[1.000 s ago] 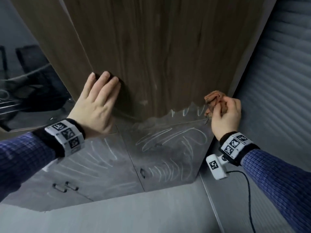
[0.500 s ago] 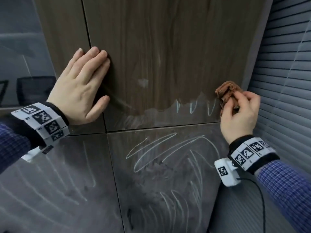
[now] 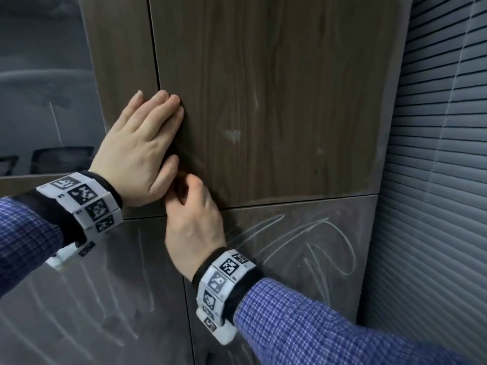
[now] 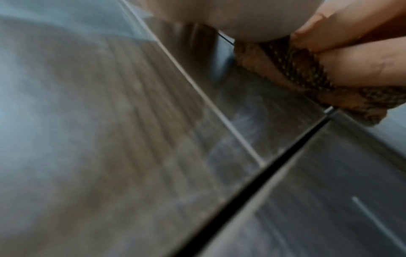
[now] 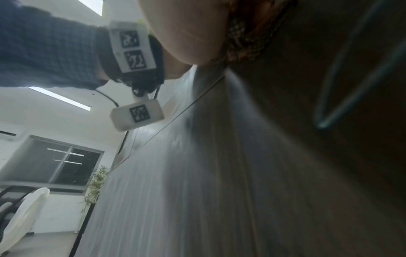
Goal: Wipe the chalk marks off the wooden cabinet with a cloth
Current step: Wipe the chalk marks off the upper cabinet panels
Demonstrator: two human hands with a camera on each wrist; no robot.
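- Left hand (image 3: 139,154) — flat against the wooden cabinet (image 3: 276,101), fingers straight and close together, spanning the vertical seam between two upper door panels; it holds nothing.
- Right hand (image 3: 193,225) — directly below the left hand, thumb side touching or nearly touching the left thumb; fingers curled, gripping the cloth (image 4: 303,73).
- Cloth: brown, knit-textured, bunched in the right hand's fingers and pressed to the cabinet face near the horizontal seam. Head view hides most of it behind the hand; the left wrist view shows it plainly, the right wrist view shows an edge (image 5: 239,40) beside the palm.
- Chalk marks (image 3: 311,243): looping white lines on the lower door panel, to the right of the right hand; more faint strokes (image 3: 126,293) on the lower panel under the left wrist.
- Upper panel beside the left hand: mostly bare wood, with a small pale smudge (image 3: 233,134) to the right of the fingertips.
- Window blinds (image 3: 442,180) run along the far right, well apart from both hands.
- Both wrists carry white bands with black square markers; blue checked sleeves.
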